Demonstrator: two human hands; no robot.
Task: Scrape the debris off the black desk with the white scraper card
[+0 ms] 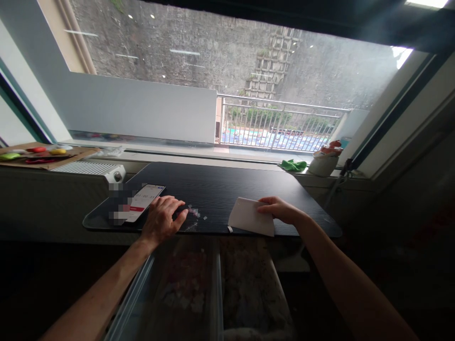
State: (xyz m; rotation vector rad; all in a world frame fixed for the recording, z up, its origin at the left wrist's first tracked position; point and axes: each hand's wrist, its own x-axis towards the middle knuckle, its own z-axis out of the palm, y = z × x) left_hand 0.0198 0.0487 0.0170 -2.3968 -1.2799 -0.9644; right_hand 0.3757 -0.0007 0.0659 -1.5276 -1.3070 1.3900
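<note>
A thin, flat, white sheet (247,216) is pinched at its right side by the fingers of the right hand (282,210), near the front edge of the black wood-grained worktop (216,182). A small white scrap (230,229) is seen just beside its lower left corner. The left hand (161,219) is held with fingers loosely bent and thumb apart, beside scattered small translucent scraps (194,211). A white-screened phone (142,203) is partly overlapped by it; whether it is touched cannot be told.
</note>
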